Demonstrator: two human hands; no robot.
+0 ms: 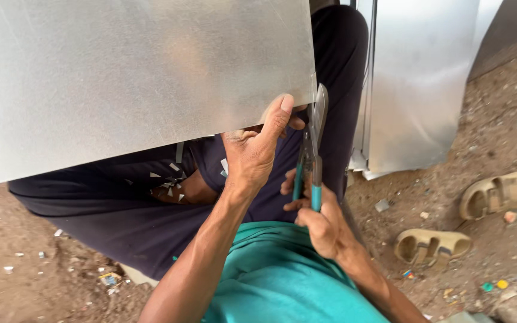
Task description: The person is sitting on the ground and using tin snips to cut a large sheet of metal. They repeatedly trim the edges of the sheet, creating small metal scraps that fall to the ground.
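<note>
My left hand (252, 152) is clamped on the near edge of the metal sheet (139, 78), thumb up over its face and fingers behind, so that the corner stays stiff beside the cut. The sheet is thin, flat and galvanised grey with a dull, faintly mottled sheen; it rests across my lap and spans the left and far part of the view. My right hand (321, 218) is closed around the teal-sleeved handles of the tin snips (312, 149), held upright so the dark blades meet the sheet's right corner just beside my left thumb. Small bright offcuts (172, 179) lie scattered on my dark trousers (121, 209), under the sheet's edge. A second sheet (420, 84), same material, stands at the far right, its lower edge on the dirt floor (498, 125). Two tan rubber sandals (468, 218) lie on the floor at the right, well apart from the work.
</note>
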